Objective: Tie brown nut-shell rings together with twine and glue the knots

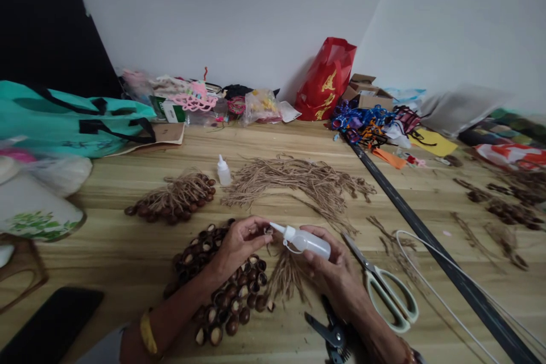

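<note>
My right hand (330,270) grips a small white glue bottle (305,240), its nozzle pointing left at a brown nut shell (268,231) pinched in the fingers of my left hand (239,244). Both hands hover over a pile of brown nut shells (226,290) and a short bundle of tan cords (286,276) on the wooden table (119,250). A gold bangle (147,334) sits on my left wrist.
Scissors (384,287) lie right of my right hand, black pliers (328,330) below it. A second small glue bottle (223,170), a long heap of tan cords (307,179) and a corded nut bundle (174,199) lie beyond. Bags and craft clutter line the wall.
</note>
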{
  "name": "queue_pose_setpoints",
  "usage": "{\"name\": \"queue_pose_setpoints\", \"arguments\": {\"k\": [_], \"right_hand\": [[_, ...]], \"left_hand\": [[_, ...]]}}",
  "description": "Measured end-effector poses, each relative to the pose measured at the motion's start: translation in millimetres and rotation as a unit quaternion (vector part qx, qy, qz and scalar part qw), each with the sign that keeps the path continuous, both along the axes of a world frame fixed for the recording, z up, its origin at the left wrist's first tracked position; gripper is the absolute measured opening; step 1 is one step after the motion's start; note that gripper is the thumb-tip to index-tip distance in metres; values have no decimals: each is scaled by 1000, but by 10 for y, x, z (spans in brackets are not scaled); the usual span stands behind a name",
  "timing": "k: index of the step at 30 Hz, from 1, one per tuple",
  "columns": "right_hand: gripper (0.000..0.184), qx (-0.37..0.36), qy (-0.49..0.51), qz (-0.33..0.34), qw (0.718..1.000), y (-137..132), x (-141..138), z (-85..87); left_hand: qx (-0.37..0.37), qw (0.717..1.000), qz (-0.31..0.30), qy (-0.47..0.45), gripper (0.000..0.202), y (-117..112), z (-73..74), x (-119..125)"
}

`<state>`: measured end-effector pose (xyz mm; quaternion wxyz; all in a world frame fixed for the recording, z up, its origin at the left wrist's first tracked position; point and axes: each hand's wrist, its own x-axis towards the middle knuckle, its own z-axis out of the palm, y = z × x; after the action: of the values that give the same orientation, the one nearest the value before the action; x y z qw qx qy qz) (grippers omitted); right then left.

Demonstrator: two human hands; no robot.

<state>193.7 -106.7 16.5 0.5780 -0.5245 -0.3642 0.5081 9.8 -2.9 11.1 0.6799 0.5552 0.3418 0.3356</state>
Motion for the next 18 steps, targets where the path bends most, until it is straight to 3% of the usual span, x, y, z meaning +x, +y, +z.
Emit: {"name": "queue_pose_setpoints", "arguments": {"k": [8,13,18], "right_hand": [[35,-2,47,3,999,13,-15,21],[46,-20,92,-32,995,19,13,-20],[41,4,80,-48,996,20,65,-84]], "left_hand": [[1,1000,14,14,28,-4,-11,-1],[-16,1000,19,1,30,-3,-45,8],[-11,1000,25,5,30,-6,-43,19]]}}
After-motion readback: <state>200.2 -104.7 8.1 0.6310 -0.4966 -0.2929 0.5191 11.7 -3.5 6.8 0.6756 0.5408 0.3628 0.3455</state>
